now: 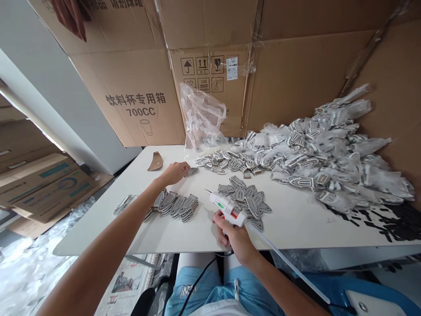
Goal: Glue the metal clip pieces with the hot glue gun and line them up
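My right hand [230,232] is wrapped round the handle of a white glue gun [226,208], its nozzle pointing up and left. A long glue stick [296,272] trails from its rear. Further back, my left hand [176,172] has its fingertips on a grey metal piece [192,171] lying on the white table. Stacks of similar grey pieces [177,205] stand beside my left forearm, which partly hides them. A loose heap of grey pieces [245,197] lies just beyond and right of the glue gun.
Bagged grey pieces [305,149] are piled at the back right, near black parts [394,221]. A crumpled plastic bag [202,118] leans on the cardboard wall [131,79]. A brown scrap [155,161] lies at the back left of the table [108,219]. A black cable hangs over my lap.
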`<action>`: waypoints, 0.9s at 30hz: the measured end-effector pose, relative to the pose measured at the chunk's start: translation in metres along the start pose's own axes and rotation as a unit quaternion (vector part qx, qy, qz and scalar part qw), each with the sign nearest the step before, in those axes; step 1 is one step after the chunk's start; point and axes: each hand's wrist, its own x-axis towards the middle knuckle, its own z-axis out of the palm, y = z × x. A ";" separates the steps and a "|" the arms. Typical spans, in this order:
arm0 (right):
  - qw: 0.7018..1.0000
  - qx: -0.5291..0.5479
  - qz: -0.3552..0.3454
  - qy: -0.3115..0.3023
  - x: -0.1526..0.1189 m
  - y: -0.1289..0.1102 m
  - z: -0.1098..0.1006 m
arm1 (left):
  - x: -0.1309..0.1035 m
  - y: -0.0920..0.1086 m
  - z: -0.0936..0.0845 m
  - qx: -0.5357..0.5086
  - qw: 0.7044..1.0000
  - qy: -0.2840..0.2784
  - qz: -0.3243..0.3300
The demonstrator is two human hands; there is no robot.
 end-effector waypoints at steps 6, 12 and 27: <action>1.000 -0.007 -0.001 0.003 0.000 0.000 -0.001 | -0.001 -0.002 0.003 -0.038 0.999 0.000 -0.004; 1.000 -0.010 -0.002 0.002 -0.002 -0.003 0.000 | 0.002 -0.005 0.007 -0.041 0.999 0.000 0.000; 1.000 -0.006 -0.007 -0.005 -0.002 -0.004 0.001 | -0.038 0.016 -0.059 -0.089 0.993 -0.072 0.010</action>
